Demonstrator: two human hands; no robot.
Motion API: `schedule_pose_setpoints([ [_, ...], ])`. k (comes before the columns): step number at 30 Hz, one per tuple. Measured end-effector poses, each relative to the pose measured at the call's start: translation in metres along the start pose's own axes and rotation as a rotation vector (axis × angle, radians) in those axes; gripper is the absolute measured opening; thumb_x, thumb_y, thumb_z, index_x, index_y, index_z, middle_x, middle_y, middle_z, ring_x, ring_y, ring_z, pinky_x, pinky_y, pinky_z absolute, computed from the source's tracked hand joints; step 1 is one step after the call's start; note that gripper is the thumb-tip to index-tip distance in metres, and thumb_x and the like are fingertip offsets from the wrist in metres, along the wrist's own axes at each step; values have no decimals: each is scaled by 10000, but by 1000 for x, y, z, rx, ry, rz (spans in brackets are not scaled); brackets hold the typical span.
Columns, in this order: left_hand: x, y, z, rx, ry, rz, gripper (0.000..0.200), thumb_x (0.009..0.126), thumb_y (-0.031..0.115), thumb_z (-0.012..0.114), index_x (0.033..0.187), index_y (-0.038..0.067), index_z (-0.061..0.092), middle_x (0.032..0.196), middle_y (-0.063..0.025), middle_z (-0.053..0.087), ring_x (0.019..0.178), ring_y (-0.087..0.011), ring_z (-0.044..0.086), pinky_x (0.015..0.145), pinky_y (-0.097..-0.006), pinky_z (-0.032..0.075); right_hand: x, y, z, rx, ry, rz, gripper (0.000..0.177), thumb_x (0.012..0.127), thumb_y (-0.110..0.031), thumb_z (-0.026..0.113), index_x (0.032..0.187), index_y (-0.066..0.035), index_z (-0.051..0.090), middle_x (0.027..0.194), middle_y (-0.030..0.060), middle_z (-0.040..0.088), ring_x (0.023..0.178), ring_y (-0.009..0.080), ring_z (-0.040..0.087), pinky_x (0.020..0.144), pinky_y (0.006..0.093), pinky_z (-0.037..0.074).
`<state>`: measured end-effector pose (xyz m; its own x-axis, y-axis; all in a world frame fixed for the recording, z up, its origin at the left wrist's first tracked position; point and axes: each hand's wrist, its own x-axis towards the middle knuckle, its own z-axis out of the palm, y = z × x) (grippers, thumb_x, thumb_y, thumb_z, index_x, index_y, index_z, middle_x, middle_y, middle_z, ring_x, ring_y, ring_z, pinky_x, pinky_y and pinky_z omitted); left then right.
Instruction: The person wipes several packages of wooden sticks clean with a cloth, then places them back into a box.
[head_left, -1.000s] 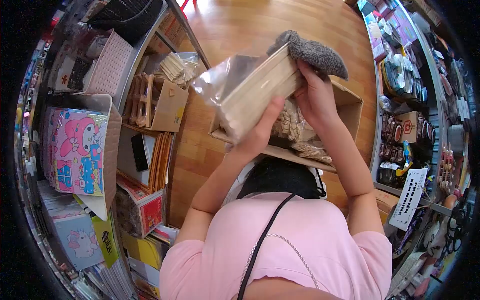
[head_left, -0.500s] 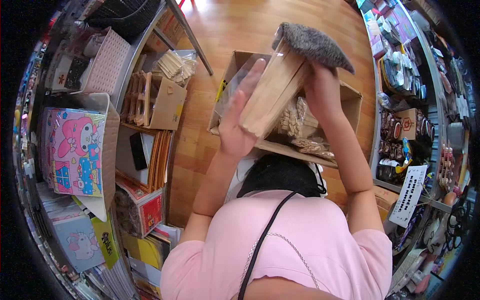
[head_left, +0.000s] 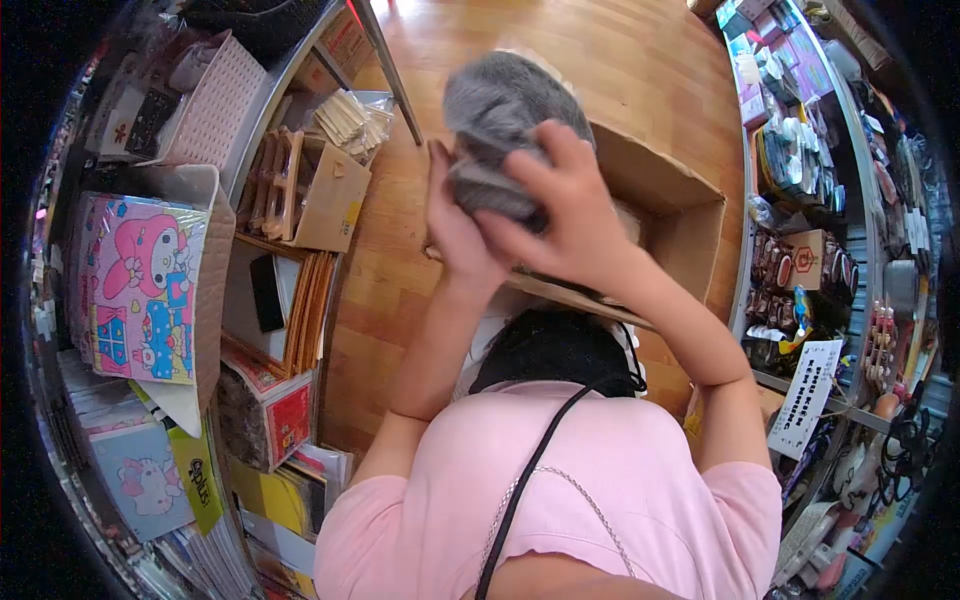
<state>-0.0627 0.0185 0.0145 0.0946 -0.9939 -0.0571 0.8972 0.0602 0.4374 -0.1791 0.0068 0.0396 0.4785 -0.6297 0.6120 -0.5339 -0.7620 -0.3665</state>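
A fuzzy grey cloth (head_left: 515, 95) is spread over the packet of flat wooden sticks, which is almost wholly hidden now. My right hand (head_left: 575, 215) presses and grips the cloth from the right, its fingers bent into it. From the left, my left hand (head_left: 462, 235) supports the covered packet, its fingers partly behind the cloth. Both hands are above an open cardboard box (head_left: 690, 190) on the floor. My arms and the cloth hide most of what is in the box.
At the left, a shelf holds a small carton of wooden pieces (head_left: 325, 195), a bag of pale sticks (head_left: 352, 125), a phone-like dark object (head_left: 266, 292) and a pink cartoon-printed package (head_left: 145, 290). Packed shelves (head_left: 800, 150) line the right. The wooden floor (head_left: 650, 60) stretches ahead.
My right hand has brought the grey cloth down and left over the wooden sticks, covering them. The packet has shifted left, and my left hand has moved slightly left with it.
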Motion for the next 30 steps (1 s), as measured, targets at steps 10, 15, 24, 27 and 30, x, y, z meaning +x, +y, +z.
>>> schedule_pose_setpoints([
  [10, -13, -12, 14, 123, -89, -27, 552, 954, 459, 250, 1332, 66, 334, 1322, -91, 416, 1215, -230, 408, 1023, -388, 311, 34, 32, 8, -142, 203, -54, 511, 699, -282, 635, 1155, -107, 487, 1081, 195, 523, 962, 349, 504, 872, 464, 307],
  [15, -11, -9, 19, 116, 39, 23, 538, 952, 456, 259, 1276, 50, 401, 1251, -103, 480, 1143, -238, 470, 981, -395, 355, 26, 35, 13, 407, 102, 349, 377, 772, -128, 587, 1114, -80, 437, 1083, 251, 539, 976, 437, 527, 850, 448, 391],
  [24, -4, -4, 25, 59, 88, 123, 581, 946, 505, 243, 1278, 53, 395, 1258, -93, 457, 1170, -209, 435, 1001, -353, 333, 37, 9, 25, 301, -34, -76, 574, 694, -94, 542, 1260, -127, 451, 1295, 221, 437, 1259, 388, 339, 1074, 472, 190],
  [27, -8, -12, 21, 113, 49, 129, 590, 949, 488, 267, 1317, 35, 356, 1303, -99, 417, 1199, -210, 408, 1010, -347, 316, 62, 32, 32, 294, 99, -9, 457, 734, -83, 499, 1189, -94, 533, 1245, 232, 482, 1203, 377, 420, 1036, 448, 271],
  [30, -5, -14, 16, 120, -6, 116, 594, 954, 467, 289, 1332, 11, 335, 1314, -105, 410, 1202, -207, 403, 1006, -342, 311, 56, 38, 32, 683, 136, 466, 427, 767, -64, 471, 1190, -70, 525, 1214, 246, 501, 1187, 379, 437, 1009, 389, 320],
])
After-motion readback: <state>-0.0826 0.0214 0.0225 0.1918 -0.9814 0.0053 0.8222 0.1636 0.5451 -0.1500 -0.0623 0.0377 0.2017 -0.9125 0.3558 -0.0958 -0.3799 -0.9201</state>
